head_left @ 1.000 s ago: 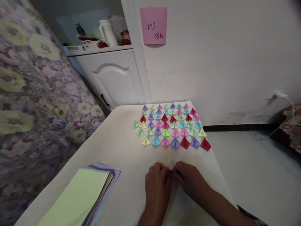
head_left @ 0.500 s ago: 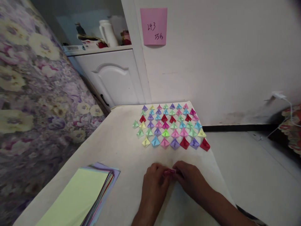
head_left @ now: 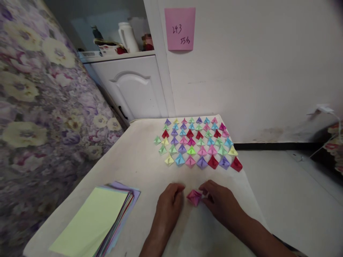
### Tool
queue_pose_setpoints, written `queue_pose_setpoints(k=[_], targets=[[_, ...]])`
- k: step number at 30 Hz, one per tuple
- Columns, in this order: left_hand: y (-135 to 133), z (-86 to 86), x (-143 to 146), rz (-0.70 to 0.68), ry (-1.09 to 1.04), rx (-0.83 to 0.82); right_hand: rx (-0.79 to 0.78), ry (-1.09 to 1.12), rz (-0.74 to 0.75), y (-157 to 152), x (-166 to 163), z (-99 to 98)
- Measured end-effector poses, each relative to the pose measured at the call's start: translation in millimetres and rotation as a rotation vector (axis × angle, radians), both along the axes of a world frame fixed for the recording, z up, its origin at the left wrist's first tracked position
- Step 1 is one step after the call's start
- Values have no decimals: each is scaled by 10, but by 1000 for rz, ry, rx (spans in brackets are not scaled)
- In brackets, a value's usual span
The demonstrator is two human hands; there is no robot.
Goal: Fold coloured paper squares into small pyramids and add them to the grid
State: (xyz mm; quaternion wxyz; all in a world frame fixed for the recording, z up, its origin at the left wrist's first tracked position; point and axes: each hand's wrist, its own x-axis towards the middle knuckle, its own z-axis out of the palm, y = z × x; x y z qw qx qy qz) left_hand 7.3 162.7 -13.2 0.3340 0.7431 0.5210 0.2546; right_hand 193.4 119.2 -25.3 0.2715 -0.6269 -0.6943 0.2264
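A small folded pink paper piece lies on the white table between my hands. My right hand pinches its right corner with curled fingers. My left hand rests just left of the piece, fingers curled, apart from it and holding nothing I can see. Beyond them, several folded paper pieces in many colours lie in neat rows on the far part of the table.
A stack of coloured paper sheets, pale green on top, lies at the table's near left. A floral cloth hangs on the left. A white cabinet and a wall with a pink note stand behind.
My hands, pressed together over the pink piece, have drawn apart. The piece now shows fully; my left hand has let go of it and my right still pinches it.
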Motion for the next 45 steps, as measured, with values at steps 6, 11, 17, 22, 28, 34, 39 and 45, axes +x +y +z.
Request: queue_pose_setpoints(k=[6,11,17,22,28,34,39,45], targets=[[-17,-13,21,2,28,-13,-3,-6,67,-7,-40,19],[-15,-36,35,-18,-5,-23,-5,-43,57,6,-54,-32],[-42,-22,76,-50,-22,-46,-21,-44,39,29,-63,-92],[-86,-41,71,-102,-115,-249,38,60,-3,79,-50,-141],[9,-60,54,24,-95,-129,69,126,-42,83,-17,-160],[73,-112,162,-98,-80,6,7,215,-65,50,-33,-205],[8,-117,149,-72,-1,-85,36,356,-69,96,-63,-268],[-3,-95,83,-41,31,-103,30,266,-80,64,-20,-194]])
